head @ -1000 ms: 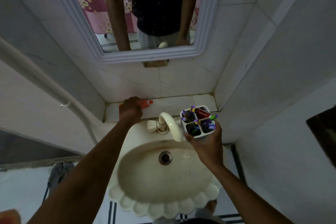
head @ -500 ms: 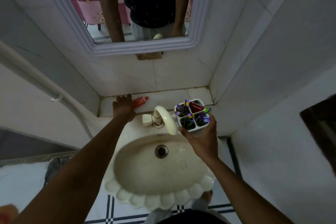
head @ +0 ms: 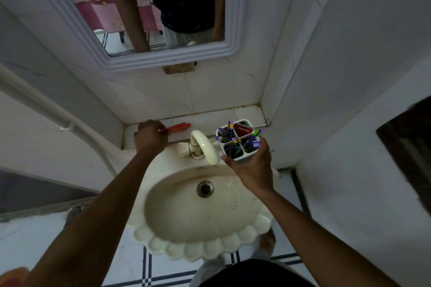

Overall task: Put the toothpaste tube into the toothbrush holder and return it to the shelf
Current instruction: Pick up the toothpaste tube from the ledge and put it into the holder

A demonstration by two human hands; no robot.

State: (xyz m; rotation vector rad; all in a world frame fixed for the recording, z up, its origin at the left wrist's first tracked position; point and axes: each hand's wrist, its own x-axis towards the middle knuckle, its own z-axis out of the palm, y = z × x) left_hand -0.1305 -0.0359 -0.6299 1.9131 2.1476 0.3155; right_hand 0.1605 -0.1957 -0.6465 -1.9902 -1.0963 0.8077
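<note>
A red toothpaste tube lies flat on the tiled shelf behind the sink. My left hand is closed around the tube's left end. A white four-compartment toothbrush holder is held above the sink's right rear corner by my right hand, which grips it from below. The holder contains several purple and green toothbrushes and a red Colgate tube in its back compartment.
A cream shell-edged sink with a curved tap sits below the shelf. A framed mirror hangs above. A white pipe runs along the left wall, and tiled walls close in on the right.
My left hand has closed over the tube's left end on the shelf. The holder stays in my right hand, near the tap.
</note>
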